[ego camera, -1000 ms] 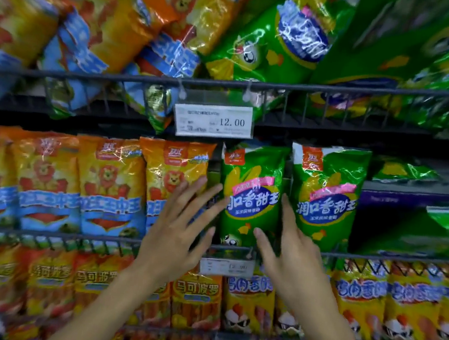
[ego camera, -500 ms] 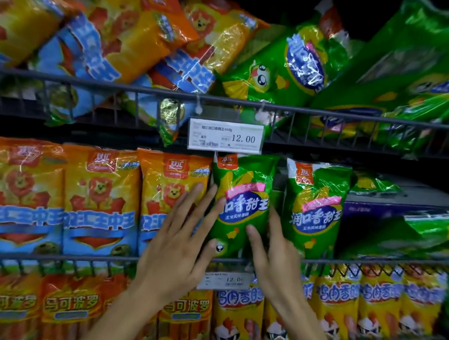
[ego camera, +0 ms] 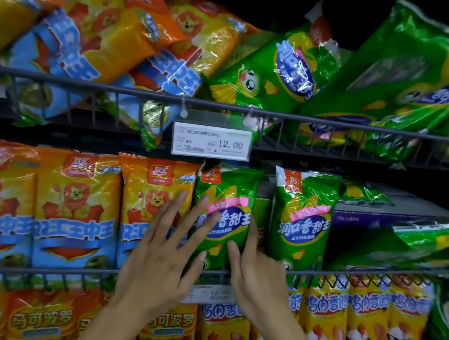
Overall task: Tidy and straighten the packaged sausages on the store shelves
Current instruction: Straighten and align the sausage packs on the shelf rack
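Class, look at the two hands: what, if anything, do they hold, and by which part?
The green sausage packet, by its lower sides: left hand fingers flat on its left, right hand at its right edge.

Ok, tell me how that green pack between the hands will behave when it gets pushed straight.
The green pack is glossy, crinkled film, so it probably slides easily under the left hand and right hand. It stands tall and narrow behind the wire rail, so it may tip sideways. The bulging shape suggests stiff contents inside; likely firm, not floppy.

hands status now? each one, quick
Left hand: open, straight fingers against the green sausage pack.
Right hand: open, fingers along that pack's right edge; no curled grip visible.
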